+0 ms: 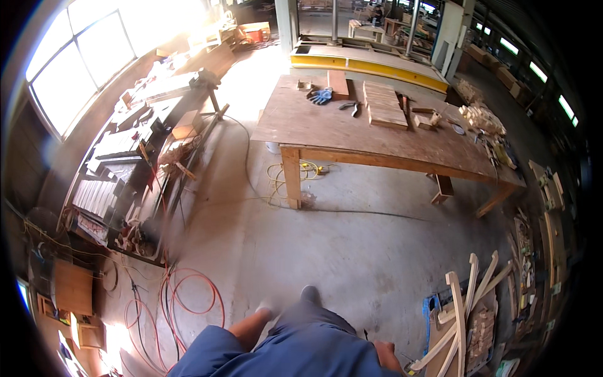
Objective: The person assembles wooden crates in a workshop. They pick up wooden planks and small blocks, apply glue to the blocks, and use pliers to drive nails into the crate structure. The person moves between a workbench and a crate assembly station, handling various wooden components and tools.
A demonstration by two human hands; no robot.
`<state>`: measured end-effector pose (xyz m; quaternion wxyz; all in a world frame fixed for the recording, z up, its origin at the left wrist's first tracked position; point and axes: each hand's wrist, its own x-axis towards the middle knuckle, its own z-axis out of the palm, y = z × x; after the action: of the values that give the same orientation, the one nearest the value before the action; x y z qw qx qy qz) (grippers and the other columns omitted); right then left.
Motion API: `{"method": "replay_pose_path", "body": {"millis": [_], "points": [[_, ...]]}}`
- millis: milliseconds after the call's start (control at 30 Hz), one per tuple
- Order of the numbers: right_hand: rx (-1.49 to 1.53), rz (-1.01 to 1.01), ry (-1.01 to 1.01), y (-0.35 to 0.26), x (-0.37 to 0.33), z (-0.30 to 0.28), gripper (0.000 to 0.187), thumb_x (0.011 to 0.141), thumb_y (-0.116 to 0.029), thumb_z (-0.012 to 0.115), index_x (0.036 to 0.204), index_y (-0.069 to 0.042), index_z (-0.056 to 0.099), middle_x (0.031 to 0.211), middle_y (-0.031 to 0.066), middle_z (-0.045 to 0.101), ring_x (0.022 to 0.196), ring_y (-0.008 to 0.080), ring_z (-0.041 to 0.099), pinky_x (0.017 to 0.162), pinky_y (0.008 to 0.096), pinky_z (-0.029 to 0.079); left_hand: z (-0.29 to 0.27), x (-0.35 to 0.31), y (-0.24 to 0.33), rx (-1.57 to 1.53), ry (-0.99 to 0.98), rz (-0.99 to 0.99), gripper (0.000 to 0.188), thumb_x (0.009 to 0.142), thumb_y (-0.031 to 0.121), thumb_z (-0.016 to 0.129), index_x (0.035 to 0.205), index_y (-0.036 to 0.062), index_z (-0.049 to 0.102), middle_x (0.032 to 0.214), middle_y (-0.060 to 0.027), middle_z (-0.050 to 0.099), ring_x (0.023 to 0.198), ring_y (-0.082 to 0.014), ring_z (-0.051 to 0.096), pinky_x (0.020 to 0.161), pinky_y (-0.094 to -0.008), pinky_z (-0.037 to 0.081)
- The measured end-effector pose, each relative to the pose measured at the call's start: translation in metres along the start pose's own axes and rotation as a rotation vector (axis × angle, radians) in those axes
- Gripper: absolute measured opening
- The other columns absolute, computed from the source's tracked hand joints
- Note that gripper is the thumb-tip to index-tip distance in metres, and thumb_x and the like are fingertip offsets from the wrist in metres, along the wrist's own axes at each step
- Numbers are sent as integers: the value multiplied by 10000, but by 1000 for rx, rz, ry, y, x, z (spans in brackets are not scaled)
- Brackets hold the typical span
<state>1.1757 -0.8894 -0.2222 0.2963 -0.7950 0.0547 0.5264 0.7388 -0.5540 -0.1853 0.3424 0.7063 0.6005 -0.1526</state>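
Note:
My right hand hangs low beside my blue clothing, close to the lower edge. Its fingers look curled in, and whatever they may hold is too small to name. A small dark tip shows just left of it. My left hand is out of the picture. Ahead stands a wooden worktable. On its top lie blue gloves, pliers, a reddish-brown block, a row of pale wood strips and a hammer. Neither hand touches these.
Curved wooden pieces jut from a blue-edged crate at lower right. Red hoses coil on the floor at left, beside a cluttered bench. A yellow cord lies by the table leg. Behind stands a yellow-edged press.

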Motion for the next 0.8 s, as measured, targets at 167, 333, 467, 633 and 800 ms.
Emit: {"method": "replay_pose_path", "body": {"millis": [167, 333, 467, 633, 800], "points": [[-48, -116, -22, -123, -11, 20, 300, 955, -182, 720, 1141, 48, 666, 872, 158, 746, 730, 250, 750, 612, 352, 610, -89, 71, 48, -504, 79, 2, 399, 937, 238, 589, 1273, 70, 724, 1215, -219, 726, 1099, -374, 708, 955, -415, 555], [-68, -118, -37, -183, 11, 19, 326, 946, -182, 735, 1155, 55, 657, 896, 151, 748, 723, 231, 743, 621, 346, 614, -83, 121, 40, -329, 77, 9, 327, 939, 196, 568, 1190, 85, 746, 1193, -205, 733, 1052, -376, 725, 918, -452, 576], [-61, -32, -44, -192, 52, 11, 307, 939, -174, 735, 1121, 64, 668, 878, 148, 747, 698, 230, 738, 587, 355, 612, -64, 122, 34, 202, -48, 76, 276, 926, 180, 561, 1062, 101, 788, 1175, -182, 738, 1084, -384, 722, 938, -492, 587], [-102, 2, -76, -233, 122, -23, 306, 957, -190, 734, 1136, 45, 653, 903, 192, 755, 681, 289, 740, 585, 404, 621, -39, 122, 46, 480, -327, 35, 301, 900, 212, 620, 1139, 147, 791, 1270, -126, 728, 1178, -341, 702, 978, -460, 576], [-52, -23, -123, -318, 190, -76, 301, 957, -185, 727, 1149, 36, 652, 902, 184, 752, 672, 266, 738, 558, 403, 613, -42, 145, 126, -37, -234, -266, 336, 914, 225, 587, 1187, 222, 783, 1314, -102, 711, 1222, -323, 680, 1027, -436, 551]]}}
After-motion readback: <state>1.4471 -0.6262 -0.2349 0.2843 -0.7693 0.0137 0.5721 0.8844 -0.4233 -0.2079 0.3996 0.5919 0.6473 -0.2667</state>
